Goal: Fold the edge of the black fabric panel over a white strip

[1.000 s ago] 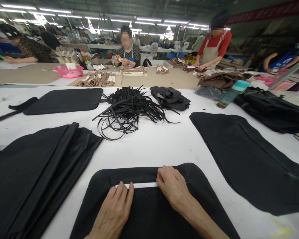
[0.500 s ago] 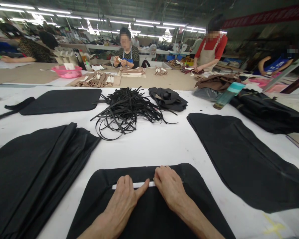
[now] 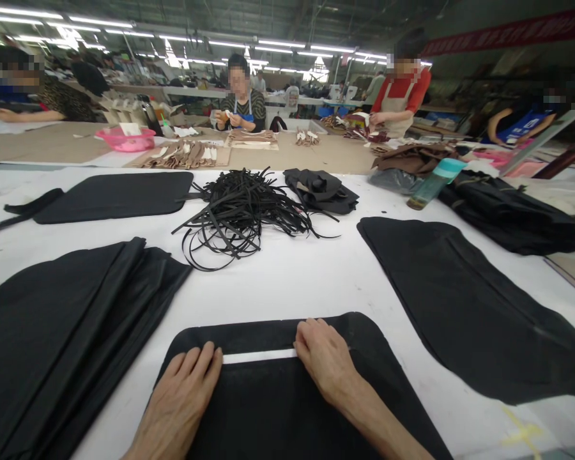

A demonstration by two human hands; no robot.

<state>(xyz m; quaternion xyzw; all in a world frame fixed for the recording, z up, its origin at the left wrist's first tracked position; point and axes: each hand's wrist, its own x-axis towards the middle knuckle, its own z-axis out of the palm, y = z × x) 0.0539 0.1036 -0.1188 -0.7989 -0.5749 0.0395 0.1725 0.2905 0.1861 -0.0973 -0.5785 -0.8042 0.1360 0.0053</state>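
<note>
A black rounded panel (image 3: pixel 253 415), apparently leather or fabric, lies in front of me on the white table. A narrow white slot (image 3: pixel 259 356) crosses it near its far edge. Over the slot's left end rests my left hand (image 3: pixel 184 386), its fingers side by side on the panel and its thumb hidden. At the slot's right end, my right hand (image 3: pixel 328 361) is curled with its fingertips closed at the slot's edge. What lies under those fingertips is mostly hidden.
Beyond the panel is a tangled heap of thin black strips (image 3: pixel 249 211). Black pieces lie left (image 3: pixel 76 332) and right (image 3: pixel 474 306); a flat black panel (image 3: pixel 119 197) lies farther back. A teal-capped bottle (image 3: pixel 434 185) leans at right. Several people work behind.
My left hand has moved left and nearer along the slot, its thumb no longer reaching toward my right hand. More of the white slot shows. My right hand has stayed almost in place.
</note>
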